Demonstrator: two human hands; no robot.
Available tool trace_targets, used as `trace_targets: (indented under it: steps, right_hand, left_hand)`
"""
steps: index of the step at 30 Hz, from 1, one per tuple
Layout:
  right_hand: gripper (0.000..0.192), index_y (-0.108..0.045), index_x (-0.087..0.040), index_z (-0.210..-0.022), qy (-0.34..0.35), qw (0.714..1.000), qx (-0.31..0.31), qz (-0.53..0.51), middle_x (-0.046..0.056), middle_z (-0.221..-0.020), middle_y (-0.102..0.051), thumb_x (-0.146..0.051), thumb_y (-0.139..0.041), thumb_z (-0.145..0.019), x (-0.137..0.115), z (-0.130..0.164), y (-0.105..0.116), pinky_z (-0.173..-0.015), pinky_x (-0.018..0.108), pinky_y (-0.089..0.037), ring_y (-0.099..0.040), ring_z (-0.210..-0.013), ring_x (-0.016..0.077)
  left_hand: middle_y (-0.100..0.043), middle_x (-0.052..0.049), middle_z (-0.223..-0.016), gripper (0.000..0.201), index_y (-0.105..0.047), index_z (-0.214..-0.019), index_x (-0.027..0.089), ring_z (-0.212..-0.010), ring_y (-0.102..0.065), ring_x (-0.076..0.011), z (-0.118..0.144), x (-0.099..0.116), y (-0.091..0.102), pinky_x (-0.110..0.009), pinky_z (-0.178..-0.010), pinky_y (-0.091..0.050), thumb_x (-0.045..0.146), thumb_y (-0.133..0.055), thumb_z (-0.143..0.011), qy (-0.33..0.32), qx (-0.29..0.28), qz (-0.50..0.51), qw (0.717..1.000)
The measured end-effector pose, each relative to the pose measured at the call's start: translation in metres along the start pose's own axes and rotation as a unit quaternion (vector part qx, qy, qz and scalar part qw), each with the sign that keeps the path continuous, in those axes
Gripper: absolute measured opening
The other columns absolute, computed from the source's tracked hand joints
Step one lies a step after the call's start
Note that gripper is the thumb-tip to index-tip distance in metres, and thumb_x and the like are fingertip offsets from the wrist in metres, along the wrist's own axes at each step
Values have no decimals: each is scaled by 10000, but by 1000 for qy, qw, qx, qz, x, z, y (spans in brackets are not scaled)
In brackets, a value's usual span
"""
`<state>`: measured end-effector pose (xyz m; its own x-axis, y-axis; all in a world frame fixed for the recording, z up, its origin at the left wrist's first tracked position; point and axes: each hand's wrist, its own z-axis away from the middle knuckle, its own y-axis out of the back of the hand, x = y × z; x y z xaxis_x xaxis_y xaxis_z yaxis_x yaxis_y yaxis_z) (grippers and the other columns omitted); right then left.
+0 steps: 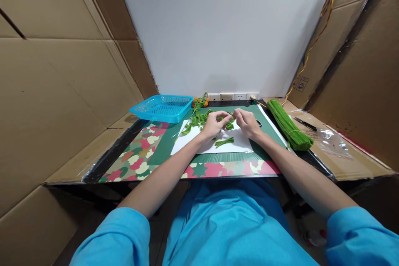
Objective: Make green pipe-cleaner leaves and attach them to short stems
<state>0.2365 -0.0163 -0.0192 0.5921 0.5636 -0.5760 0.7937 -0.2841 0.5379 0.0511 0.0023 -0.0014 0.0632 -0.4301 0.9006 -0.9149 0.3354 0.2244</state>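
Note:
Over a sheet of white paper (193, 146), my left hand (215, 124) and my right hand (247, 123) are close together with their fingers pinched. Between their fingertips a bit of green pipe cleaner (231, 115) shows, mostly covered by the fingers. Below them lies a small bunch of short cut green pipe cleaners (224, 142). Bent green pipe cleaner pieces (197, 119) are heaped to the left of and behind my left hand. A dark loop, seemingly a scissors handle (259, 123), peeks out beside my right hand.
A blue plastic basket (168, 115) stands at the back left, beside orange flowers (201, 102) on green stems. At right are a tied bundle of long green pipe cleaners (288, 126), a slim black tool (305, 124) and a clear plastic bag (333, 143). Cardboard walls flank the table.

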Motion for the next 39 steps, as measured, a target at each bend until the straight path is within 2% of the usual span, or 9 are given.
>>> trace_targets:
  steps: [4,7,11,14,16,20,24,27,39]
  right_hand:
    - [354,-652,-230,-956,17,994,-23,109,20,-651,-635,-457,-412,-1082,-1,2,-1,-604,294,-294,-565,-583,207]
    - [277,-702,-216,-997,38,992,-21,122,40,-734,-702,-348,-466,-1052,-2,2,-3,-625,290,-338,-606,-637,207]
    - [224,-764,-216,-1013,89,992,-4,92,79,-1125,-766,-237,-543,-976,-5,1,0,-685,286,-438,-647,-709,167]
    - [289,-793,-251,-1134,93,993,-10,70,61,-1421,-694,-213,-561,-966,-8,1,4,-720,300,-502,-686,-723,145]
    - [335,-789,-273,-1211,90,993,-22,70,46,-1496,-662,-212,-564,-971,-8,2,5,-740,311,-533,-715,-746,150]
    - [388,-757,-296,-1311,97,991,-46,84,34,-1511,-660,-227,-575,-976,-5,2,4,-771,322,-569,-752,-802,168]
    - [456,-693,-296,-1410,107,986,-85,93,39,-1549,-629,-245,-597,-967,-3,1,2,-756,319,-581,-767,-856,195]
    - [493,-644,-292,-1463,115,984,-103,93,53,-1572,-603,-264,-595,-973,-3,1,1,-732,325,-586,-758,-824,194]
    - [565,-547,-253,-1535,112,985,-90,95,121,-1554,-572,-263,-556,-971,-1,1,0,-745,348,-595,-728,-854,206]
  left_hand:
    - [-715,-55,-861,368,-732,-928,143,-499,-605,-95,-2,-3,0,-198,-366,-360,502,-791,-873,28,35,35,998]
    - [-699,-38,-856,299,-719,-918,145,-475,-594,-82,-4,-3,2,-190,-350,-350,434,-791,-886,52,64,68,994]
    - [-683,-22,-848,229,-696,-883,146,-471,-587,-68,-5,0,6,-181,-346,-335,360,-771,-912,84,82,109,987]
    - [-680,-17,-854,208,-679,-875,150,-479,-592,-63,-3,3,6,-175,-345,-325,333,-764,-924,111,82,137,981]
    - [-672,-12,-840,188,-672,-875,152,-476,-592,-64,-3,5,5,-174,-345,-324,311,-754,-934,126,81,149,978]
    - [-663,-7,-826,158,-661,-868,151,-450,-571,-58,-2,8,5,-178,-339,-308,270,-715,-957,141,87,148,975]
    - [-617,20,-752,199,-635,-823,150,-378,-437,-15,-1,11,7,-165,-333,-195,279,-729,-942,154,91,165,970]
    - [-595,28,-729,227,-625,-801,150,-372,-386,-2,-1,11,8,-156,-343,-183,292,-757,-921,158,90,174,968]
    - [-665,9,-815,141,-611,-976,203,-441,-552,-67,0,11,9,-190,-373,-290,316,-681,-930,164,108,170,966]
